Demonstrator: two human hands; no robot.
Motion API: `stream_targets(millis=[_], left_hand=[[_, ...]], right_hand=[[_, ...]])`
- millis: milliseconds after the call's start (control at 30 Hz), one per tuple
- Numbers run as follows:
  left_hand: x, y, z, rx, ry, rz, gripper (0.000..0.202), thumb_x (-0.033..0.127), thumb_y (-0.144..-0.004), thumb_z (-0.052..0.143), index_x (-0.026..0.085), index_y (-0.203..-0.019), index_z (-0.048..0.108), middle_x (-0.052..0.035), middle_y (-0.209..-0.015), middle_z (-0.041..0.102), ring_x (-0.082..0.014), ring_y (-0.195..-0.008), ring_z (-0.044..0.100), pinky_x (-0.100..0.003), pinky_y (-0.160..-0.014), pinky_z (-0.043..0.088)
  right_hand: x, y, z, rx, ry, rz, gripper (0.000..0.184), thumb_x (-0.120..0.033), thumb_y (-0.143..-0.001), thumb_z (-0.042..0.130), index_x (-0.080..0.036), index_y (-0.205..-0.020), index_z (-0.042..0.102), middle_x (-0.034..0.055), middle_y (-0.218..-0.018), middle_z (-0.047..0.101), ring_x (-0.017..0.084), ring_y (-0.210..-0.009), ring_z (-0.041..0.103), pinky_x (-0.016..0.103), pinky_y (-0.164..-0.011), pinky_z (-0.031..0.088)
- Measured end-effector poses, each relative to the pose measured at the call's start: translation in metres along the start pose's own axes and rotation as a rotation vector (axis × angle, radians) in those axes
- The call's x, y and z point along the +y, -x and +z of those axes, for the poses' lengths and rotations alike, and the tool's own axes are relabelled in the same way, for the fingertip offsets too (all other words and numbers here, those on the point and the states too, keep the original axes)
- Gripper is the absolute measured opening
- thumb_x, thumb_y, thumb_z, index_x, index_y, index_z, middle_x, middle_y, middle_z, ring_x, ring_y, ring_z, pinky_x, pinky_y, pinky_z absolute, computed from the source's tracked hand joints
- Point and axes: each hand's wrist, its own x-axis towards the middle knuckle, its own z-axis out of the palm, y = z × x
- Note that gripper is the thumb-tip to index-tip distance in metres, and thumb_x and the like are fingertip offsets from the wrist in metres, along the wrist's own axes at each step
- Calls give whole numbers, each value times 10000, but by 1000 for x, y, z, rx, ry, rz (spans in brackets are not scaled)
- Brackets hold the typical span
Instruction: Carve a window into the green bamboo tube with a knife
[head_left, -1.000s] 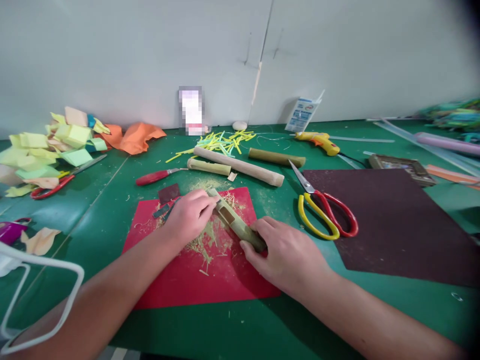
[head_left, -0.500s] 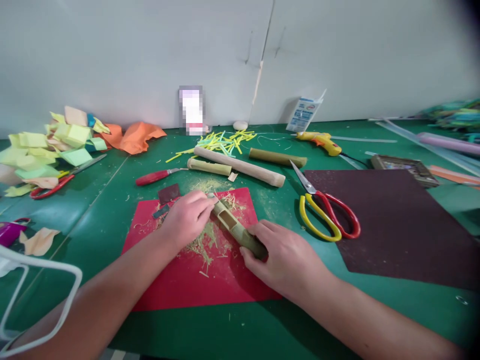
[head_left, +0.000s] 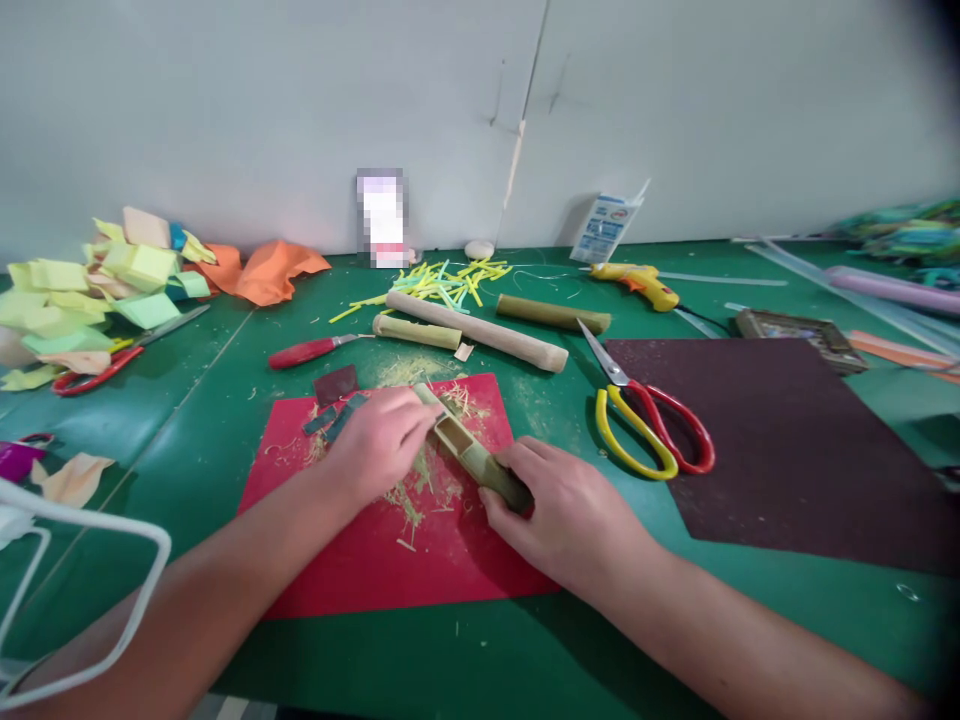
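Note:
A bamboo tube [head_left: 487, 470] with a rectangular window cut in its upper side lies slanted over a red sheet [head_left: 330, 580]. My right hand [head_left: 566, 505] is closed around its near end. At the window's far edge, my left hand [head_left: 386, 440] pinches a small dark scrap that looks like sandpaper against the tube; the fingers mostly hide it. Pale shavings and dust [head_left: 409, 505] cover the sheet around the tube. Dark sandpaper-like pieces [head_left: 336, 384] lie just beyond my left hand.
Scissors with red and yellow handles [head_left: 637, 430] rest partly on a large dark sheet [head_left: 787, 450]. Beyond are a red-handled tool [head_left: 304, 352], a long pale stick [head_left: 480, 335], a bamboo tube [head_left: 555, 313] and a yellow glue gun [head_left: 637, 288]. Folded papers [head_left: 97, 280] pile up at left.
My left hand has slid a little along the tube toward the window, uncovering more of the far end. My right hand keeps its hold.

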Motion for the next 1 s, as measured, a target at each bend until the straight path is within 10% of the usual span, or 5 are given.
stream_targets(millis=[1000], left_hand=[[-1,0,-1,28,-73,-26,204,196,-897,464,126,-845,649,-51,-745,582,-135,-706,543,-274,-682,453]], right_hand=[[0,-2,-2,-39,-1,33,123,-301,-785,477,-193,-727,489,11,-738,512,125,-612,436,257,-547,294]])
